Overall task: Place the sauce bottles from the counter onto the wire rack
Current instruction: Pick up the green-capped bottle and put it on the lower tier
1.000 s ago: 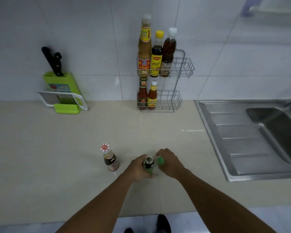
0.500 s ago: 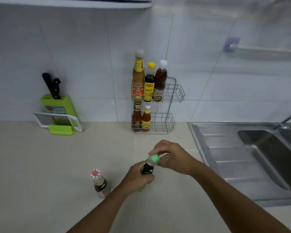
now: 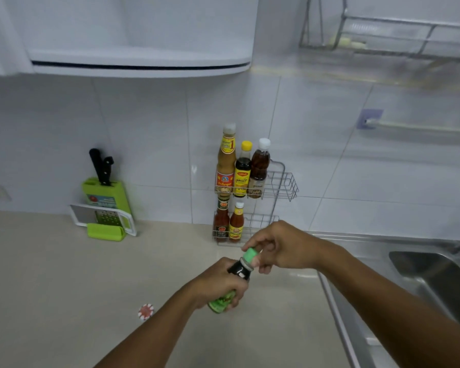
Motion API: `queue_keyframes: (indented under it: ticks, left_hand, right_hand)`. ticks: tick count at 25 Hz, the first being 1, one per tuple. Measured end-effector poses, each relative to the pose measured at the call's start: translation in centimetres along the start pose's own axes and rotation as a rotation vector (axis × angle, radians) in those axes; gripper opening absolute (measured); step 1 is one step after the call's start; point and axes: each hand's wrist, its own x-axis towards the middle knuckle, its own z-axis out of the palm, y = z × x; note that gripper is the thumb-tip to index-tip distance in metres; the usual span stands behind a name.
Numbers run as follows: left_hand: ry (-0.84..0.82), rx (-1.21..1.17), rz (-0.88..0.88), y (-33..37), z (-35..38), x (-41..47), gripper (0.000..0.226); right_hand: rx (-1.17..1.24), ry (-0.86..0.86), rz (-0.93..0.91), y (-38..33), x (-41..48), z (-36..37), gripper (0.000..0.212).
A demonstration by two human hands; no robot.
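Observation:
My left hand (image 3: 218, 284) grips the body of a dark sauce bottle (image 3: 240, 269) with a green label, held tilted above the counter. My right hand (image 3: 282, 247) pinches its green cap (image 3: 250, 254). A second small bottle stands on the counter at lower left; only its red-and-white cap (image 3: 146, 311) shows beside my left forearm. The two-tier wire rack (image 3: 282, 187) stands against the wall tiles. Its upper shelf holds three bottles (image 3: 241, 171) and its lower shelf holds two small red bottles (image 3: 229, 221), with free room to their right.
A green knife block with black-handled knives (image 3: 104, 192) and a grater (image 3: 104, 219) stand at the back left. A steel sink (image 3: 422, 274) lies to the right. A white cabinet (image 3: 138, 59) hangs overhead, and a dish rack (image 3: 388, 35) hangs at upper right.
Both hands have lifted the green-capped bottle off the counter and carried it toward the rack. The camera has tilted up, so the counter bottle has slid low in view.

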Motion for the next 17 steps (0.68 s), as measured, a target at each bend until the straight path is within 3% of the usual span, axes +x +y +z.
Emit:
queue_keyframes:
  ticks: [2, 5, 7, 9, 10, 12, 14, 16, 17]
  left_hand:
    - [0.169, 0.17, 0.014, 0.2, 0.2, 0.5, 0.011]
    - [0.569, 0.69, 0.055, 0.5, 1.1, 1.3, 0.03]
    - [0.654, 0.727, 0.095, 1.3, 1.8, 1.7, 0.038]
    - [0.465, 0.365, 0.078, 2.6, 1.2, 2.1, 0.029]
    - [0.311, 0.171, 0.045, 3.2, 0.7, 2.1, 0.022]
    - [-0.003, -0.151, -0.026, 3.9, -0.2, 1.4, 0.016]
    - [-0.236, -0.324, -0.074, 4.2, -0.7, 0.8, 0.013]
    - [-0.296, -0.365, -0.1, 4.4, -0.7, 0.8, 0.011]
    - [-0.233, -0.297, -0.092, 4.7, -0.5, 1.0, 0.011]
  right_hand:
    - [-0.056, 0.012, 0.035, 0.0, 0.1, 0.1, 0.025]
    - [-0.171, 0.171, 0.218, 0.1, 0.7, 1.2, 0.071]
    - [-0.164, 0.244, 0.299, 0.3, 1.4, 1.2, 0.088]
    - [-0.096, 0.232, 0.298, 0.0, 1.5, 0.1, 0.096]
    - [-0.027, 0.234, 0.245, 0.0, 1.5, -0.6, 0.089]
    - [0.064, 0.231, 0.034, 0.3, 1.5, -1.2, 0.056]
    - [-0.097, 0.272, -0.188, 0.7, 1.5, -1.2, 0.028]
    - [-0.322, 0.354, -0.296, 1.1, 1.9, -0.6, 0.043]
    - [-0.342, 0.379, -0.244, 1.1, 2.1, -0.3, 0.05]
